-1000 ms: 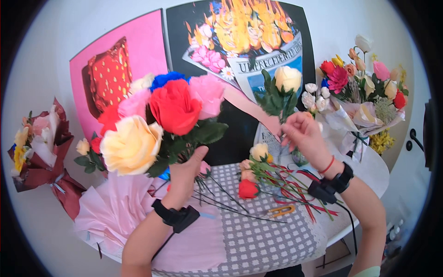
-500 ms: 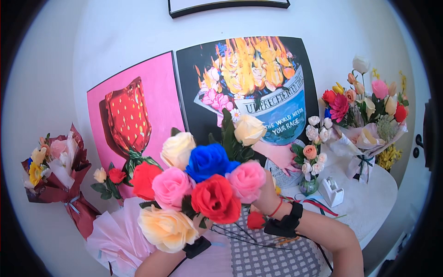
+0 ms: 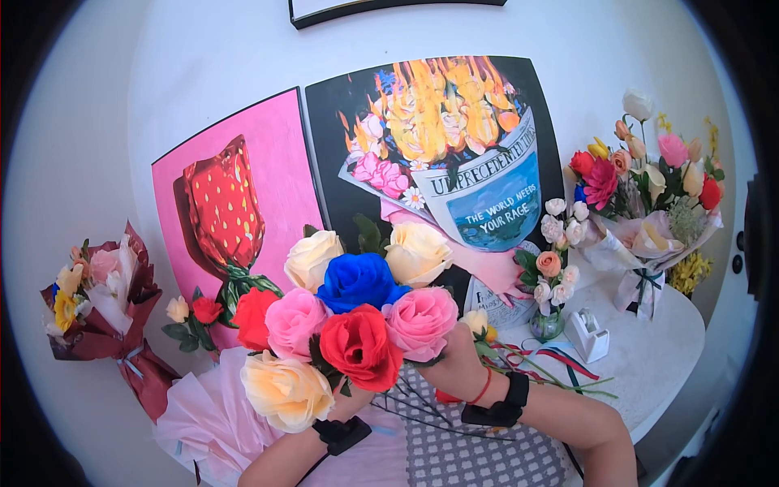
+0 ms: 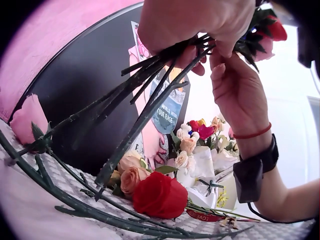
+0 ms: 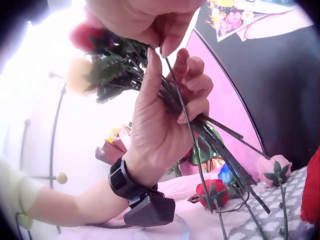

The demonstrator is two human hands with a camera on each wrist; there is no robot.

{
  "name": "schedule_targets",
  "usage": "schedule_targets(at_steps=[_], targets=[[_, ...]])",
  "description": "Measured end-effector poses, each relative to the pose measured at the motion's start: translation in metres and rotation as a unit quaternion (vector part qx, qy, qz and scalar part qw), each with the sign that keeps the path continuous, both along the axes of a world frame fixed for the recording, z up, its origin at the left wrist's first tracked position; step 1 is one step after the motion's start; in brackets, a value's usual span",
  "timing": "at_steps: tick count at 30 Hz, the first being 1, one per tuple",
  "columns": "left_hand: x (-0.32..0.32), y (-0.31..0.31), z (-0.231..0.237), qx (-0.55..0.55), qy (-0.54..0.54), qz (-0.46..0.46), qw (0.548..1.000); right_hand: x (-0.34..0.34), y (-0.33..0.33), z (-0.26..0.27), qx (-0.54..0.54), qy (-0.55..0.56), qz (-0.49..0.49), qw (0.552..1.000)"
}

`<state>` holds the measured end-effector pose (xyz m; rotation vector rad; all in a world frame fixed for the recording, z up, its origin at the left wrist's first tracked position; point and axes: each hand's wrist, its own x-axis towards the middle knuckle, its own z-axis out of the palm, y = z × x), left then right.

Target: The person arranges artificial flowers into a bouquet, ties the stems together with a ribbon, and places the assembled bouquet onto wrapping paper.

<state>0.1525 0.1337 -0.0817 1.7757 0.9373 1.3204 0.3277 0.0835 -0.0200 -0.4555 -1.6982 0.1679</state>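
My left hand (image 5: 162, 115) grips a bunch of dark green rose stems (image 5: 215, 142), its fingers curled round them. Above it in the head view spread the blooms: a blue rose (image 3: 357, 282), a red rose (image 3: 359, 347), pink roses (image 3: 423, 322) and cream ones. Close beside the left hand, my right hand (image 4: 240, 95), wearing a red cord, pinches a thin stem (image 5: 187, 112) between thumb and finger against the bunch. A cream rose (image 3: 418, 253) stands at the bunch's back right. Blooms cover much of the left hand in the head view.
A loose red rose (image 4: 160, 195) and more stems lie on the grey checked cloth (image 3: 462, 458). Pink wrapping paper (image 3: 207, 406) spreads at left. A tape dispenser (image 3: 586, 334), ribbons (image 3: 560, 353) and a small vase (image 3: 547, 326) are at right. Wrapped bouquets stand on both sides.
My right hand has brought the cream rose from the right over to the bunch. The bunch has moved right and lower in the head view, which has tilted up. The cream rose has since sunk lower.
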Motion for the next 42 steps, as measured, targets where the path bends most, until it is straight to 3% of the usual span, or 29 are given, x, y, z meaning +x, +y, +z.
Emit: schedule_targets(at_steps=[2,6,8,19,21,22,24,25,27,28,30,33,37,39,41,42], targets=[[-0.001,0.004,-0.002,0.016,0.005,0.042,0.999,-0.001,0.000,0.001,0.038,-0.011,-0.021,0.999],[0.001,0.005,0.006,0.054,-0.012,0.013,0.998,-0.001,-0.002,0.006,0.035,-0.012,-0.011,0.999],[0.006,0.003,0.012,0.161,0.040,-0.013,0.986,-0.001,-0.001,0.005,0.043,-0.035,-0.005,0.998],[-0.005,-0.012,0.035,0.050,0.105,-0.034,0.993,0.019,-0.006,0.018,-0.008,0.010,0.008,1.000],[-0.005,-0.019,0.043,0.014,0.117,-0.050,0.992,0.042,-0.008,0.031,-0.102,0.004,-0.030,0.994],[0.008,-0.024,0.046,-0.016,-0.004,-0.081,0.997,0.058,-0.002,0.032,-0.122,-0.040,-0.073,0.989],[0.003,-0.018,0.041,0.086,-0.028,-0.115,0.989,0.093,0.007,0.033,-0.142,-0.150,-0.189,0.960],[0.002,-0.014,0.036,0.134,-0.038,-0.111,0.984,0.110,0.010,0.027,-0.149,-0.151,-0.194,0.958],[0.002,-0.015,0.040,0.090,-0.089,-0.114,0.985,0.142,0.022,0.011,-0.186,-0.316,-0.312,0.877],[0.004,-0.016,0.043,0.051,-0.137,-0.110,0.983,0.152,0.026,0.001,-0.190,-0.316,-0.315,0.875],[0.007,-0.022,0.050,0.036,-0.165,-0.129,0.977,0.163,0.031,-0.018,-0.324,-0.382,-0.296,0.813],[0.008,-0.027,0.058,0.019,-0.185,-0.141,0.972,0.154,0.033,-0.040,-0.358,-0.411,-0.252,0.800],[0.008,-0.026,0.057,-0.004,-0.190,-0.152,0.970,0.151,0.047,-0.063,-0.322,-0.423,-0.232,0.815],[0.006,-0.026,0.051,-0.021,-0.201,-0.157,0.967,0.151,0.050,-0.055,-0.395,-0.376,-0.195,0.816],[0.005,-0.025,0.045,-0.078,-0.189,-0.059,0.977,0.148,0.038,-0.041,-0.399,-0.333,-0.161,0.839],[0.004,-0.025,0.043,-0.069,-0.192,-0.053,0.977,0.145,0.033,-0.036,-0.430,-0.257,-0.146,0.853]])
